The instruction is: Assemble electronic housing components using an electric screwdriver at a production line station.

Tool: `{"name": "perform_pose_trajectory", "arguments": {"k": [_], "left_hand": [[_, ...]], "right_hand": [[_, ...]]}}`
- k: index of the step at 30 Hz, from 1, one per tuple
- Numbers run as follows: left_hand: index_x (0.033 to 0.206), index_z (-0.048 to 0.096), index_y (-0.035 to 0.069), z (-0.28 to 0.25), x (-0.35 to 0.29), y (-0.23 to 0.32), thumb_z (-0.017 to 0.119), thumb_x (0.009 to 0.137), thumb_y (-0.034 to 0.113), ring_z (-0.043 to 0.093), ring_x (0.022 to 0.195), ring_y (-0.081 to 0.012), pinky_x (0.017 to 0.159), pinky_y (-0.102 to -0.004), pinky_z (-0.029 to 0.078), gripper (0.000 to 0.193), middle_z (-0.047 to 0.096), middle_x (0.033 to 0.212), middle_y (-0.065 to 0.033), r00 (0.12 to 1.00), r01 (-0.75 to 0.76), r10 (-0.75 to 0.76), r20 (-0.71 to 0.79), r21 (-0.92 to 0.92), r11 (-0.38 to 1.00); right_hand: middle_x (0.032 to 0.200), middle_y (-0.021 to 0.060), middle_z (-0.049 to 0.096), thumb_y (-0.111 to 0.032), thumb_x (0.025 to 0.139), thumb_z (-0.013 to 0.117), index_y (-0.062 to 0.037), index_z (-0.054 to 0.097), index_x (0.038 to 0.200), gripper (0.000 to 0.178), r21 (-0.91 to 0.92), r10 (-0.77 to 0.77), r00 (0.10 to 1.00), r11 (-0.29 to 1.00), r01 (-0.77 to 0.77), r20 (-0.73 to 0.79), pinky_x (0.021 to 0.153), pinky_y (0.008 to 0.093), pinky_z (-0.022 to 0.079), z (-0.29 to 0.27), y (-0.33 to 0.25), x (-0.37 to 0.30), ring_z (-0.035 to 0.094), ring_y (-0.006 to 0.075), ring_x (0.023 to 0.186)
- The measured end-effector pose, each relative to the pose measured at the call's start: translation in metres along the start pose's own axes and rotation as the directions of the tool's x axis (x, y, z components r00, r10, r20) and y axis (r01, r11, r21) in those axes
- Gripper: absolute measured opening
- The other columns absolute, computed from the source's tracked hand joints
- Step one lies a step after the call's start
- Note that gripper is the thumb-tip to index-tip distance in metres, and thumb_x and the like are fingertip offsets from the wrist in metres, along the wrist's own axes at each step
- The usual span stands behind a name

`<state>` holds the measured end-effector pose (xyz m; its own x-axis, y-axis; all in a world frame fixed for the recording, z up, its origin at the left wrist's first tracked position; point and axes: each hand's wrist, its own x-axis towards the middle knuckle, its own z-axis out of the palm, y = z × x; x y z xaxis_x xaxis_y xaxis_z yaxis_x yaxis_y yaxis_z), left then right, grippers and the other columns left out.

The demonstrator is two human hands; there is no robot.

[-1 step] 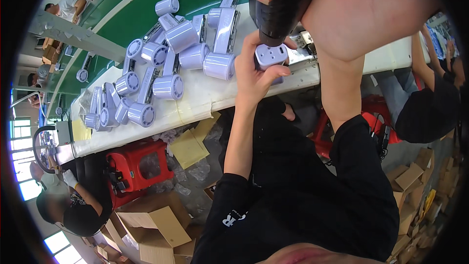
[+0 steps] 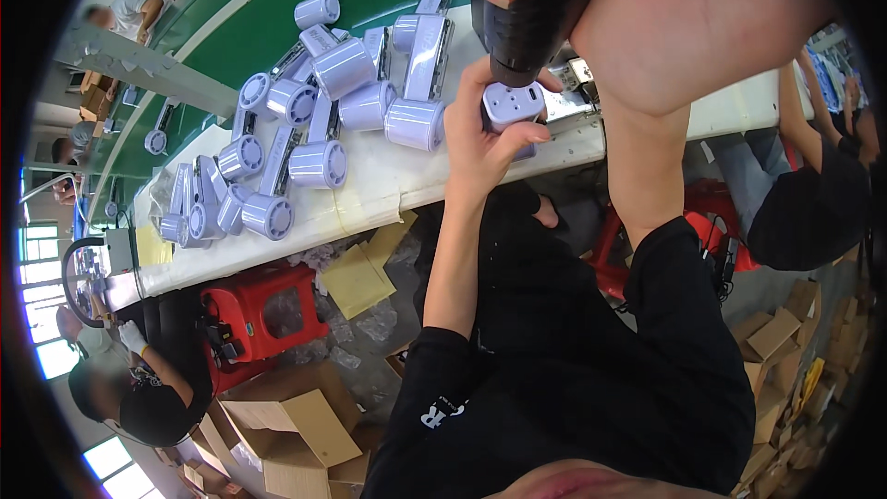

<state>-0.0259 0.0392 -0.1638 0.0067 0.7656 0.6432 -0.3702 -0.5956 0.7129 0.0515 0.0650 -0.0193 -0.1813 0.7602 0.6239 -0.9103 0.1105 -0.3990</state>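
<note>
My left hand point(image 2: 485, 148) is closed around a pale lavender plastic housing point(image 2: 514, 107), whose rounded end face has small holes and a dark slot. My right hand point(image 2: 693, 18), large and close at the top, grips a black power screwdriver point(image 2: 528, 23). The tool's nose points down at the housing's far edge; its tip and any screw there cannot be made out. Left of my hands, several lavender handheld fans point(image 2: 342, 69) with open-sided handles lie heaped, some overlapping.
The white worktable point(image 2: 370, 208) runs along a green conveyor belt point(image 2: 249, 0). A metal fixture point(image 2: 565, 106) sits beside the housing. Red stools point(image 2: 263, 314), open cardboard boxes point(image 2: 296, 430) and yellow sheets point(image 2: 356, 282) are below. Co-workers sit at both sides.
</note>
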Motion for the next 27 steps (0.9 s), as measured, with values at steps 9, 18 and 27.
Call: {"name": "perform_pose_trajectory", "arguments": {"k": [9, 18, 27], "left_hand": [[0.107, 0.047, 0.0, -0.003, -0.003, -0.006, 0.078, 0.072, 0.023, 0.056, 0.068, -0.0085, 0.064, -0.0223, 0.047, 0.052, 0.067, 0.088, -0.0086, 1.0, -0.01, 0.01, 0.003, -0.012, 1.0], [0.106, 0.049, 0.0, 0.0, -0.002, -0.006, 0.076, 0.074, 0.02, 0.057, 0.069, -0.0091, 0.065, -0.0226, 0.047, 0.046, 0.067, 0.089, -0.0093, 1.0, 0.0, 0.0, 0.002, 0.015, 1.0], [0.107, 0.049, 0.0, 0.001, 0.006, -0.004, 0.073, 0.076, 0.016, 0.057, 0.069, -0.0108, 0.066, -0.0221, 0.046, 0.042, 0.065, 0.091, -0.0115, 0.999, -0.04, 0.04, -0.011, -0.036, 0.999]], "right_hand": [[0.074, 0.0076, 0.048, -0.07, 0.084, 0.034, 0.0028, 0.046, 0.092, 0.074, 0.168, -0.058, 0.998, 0.984, 0.052, 0.033, 0.036, 0.0212, 0.037, -0.01, 0.001, 0.001, 0.042, 0.0095, 0.039], [0.073, 0.0072, 0.048, -0.071, 0.083, 0.037, 0.0025, 0.045, 0.09, 0.074, 0.295, -0.134, 0.989, 0.949, 0.108, 0.07, 0.034, 0.0211, 0.036, -0.009, 0.0, 0.006, 0.041, 0.0089, 0.036], [0.072, 0.0068, 0.048, -0.072, 0.082, 0.039, 0.0021, 0.045, 0.088, 0.075, 0.359, -0.131, 0.988, 0.929, 0.092, 0.086, 0.032, 0.0209, 0.035, -0.027, -0.054, -0.009, 0.04, 0.0084, 0.033]]}}
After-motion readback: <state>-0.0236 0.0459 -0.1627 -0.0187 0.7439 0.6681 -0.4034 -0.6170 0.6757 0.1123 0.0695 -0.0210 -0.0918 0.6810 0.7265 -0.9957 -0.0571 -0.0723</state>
